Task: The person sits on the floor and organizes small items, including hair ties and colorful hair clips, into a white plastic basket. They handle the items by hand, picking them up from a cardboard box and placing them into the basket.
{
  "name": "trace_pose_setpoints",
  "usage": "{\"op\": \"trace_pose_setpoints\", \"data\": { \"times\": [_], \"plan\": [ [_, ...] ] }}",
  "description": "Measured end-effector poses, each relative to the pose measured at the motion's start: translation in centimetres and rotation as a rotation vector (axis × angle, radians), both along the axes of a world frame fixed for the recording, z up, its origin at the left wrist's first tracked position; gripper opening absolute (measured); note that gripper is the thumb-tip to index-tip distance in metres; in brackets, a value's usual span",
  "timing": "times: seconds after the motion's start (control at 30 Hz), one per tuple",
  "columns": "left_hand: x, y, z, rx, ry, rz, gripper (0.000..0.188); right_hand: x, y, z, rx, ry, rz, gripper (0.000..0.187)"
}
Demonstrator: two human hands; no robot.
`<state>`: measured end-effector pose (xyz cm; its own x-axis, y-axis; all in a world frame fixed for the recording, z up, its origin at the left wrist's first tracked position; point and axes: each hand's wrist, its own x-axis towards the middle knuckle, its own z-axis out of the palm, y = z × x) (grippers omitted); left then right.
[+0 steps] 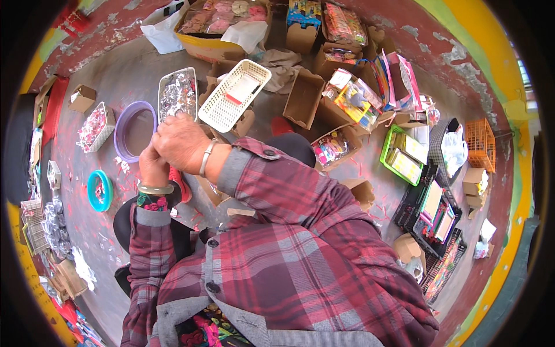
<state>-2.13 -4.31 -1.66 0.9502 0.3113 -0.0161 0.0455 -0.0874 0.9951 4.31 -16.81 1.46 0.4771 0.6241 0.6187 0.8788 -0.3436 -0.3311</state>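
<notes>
Shiny bits (178, 92) in oblong basket (195, 92)

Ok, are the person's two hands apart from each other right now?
No, the right hand is touching the left hand, their fingers together.

Red plaid shirt (324, 260), grey cuffs (232, 172)

It looks like a small packing workshop or storeroom: the grey floor (127, 81) is littered with pink scraps (378, 213), and open cardboard boxes (302, 39) filled with small packaged goods stand near a peeling, painted wall (428, 32). Plastic baskets (218, 109) of loose pieces, a purple basin (121, 134) and black crates (406, 202) sit directly on the ground around the seated worker
</notes>
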Motion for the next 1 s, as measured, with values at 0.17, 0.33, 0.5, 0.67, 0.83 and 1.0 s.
{"op": "trace_pose_setpoints", "data": {
  "times": [0.17, 0.33, 0.5, 0.67, 0.83, 1.0],
  "plan": [
    [-1.6, 2.5, -1.6, -0.017, -0.047, 0.057, 0.015, -1.3, -1.5, 2.7, 0.114, -0.01, 0.021, 0.007],
    [-1.4, 4.4, -0.1, 0.061, -0.069, 0.032, 0.017, -3.1, -6.1, 4.8, 0.283, -0.031, 0.056, 0.01],
    [-0.8, 3.3, 2.3, 0.074, 0.054, 0.123, 0.018, -2.1, -18.3, 1.4, 0.401, -0.129, -0.196, 0.012],
    [0.4, 3.1, 0.1, -0.032, 0.081, 0.095, 0.018, -2.6, -36.3, -10.3, 0.281, 0.573, -1.096, 0.014],
    [2.0, 1.8, -0.5, -0.069, 0.126, 0.086, 0.019, -6.6, -45.8, -19.3, 0.28, 0.794, -1.344, 0.017],
    [2.5, 1.4, -1.0, -0.035, 0.16, 0.071, 0.019, -5.5, -42.0, -20.9, 0.146, 0.811, -1.28, 0.015]
  ]
}}
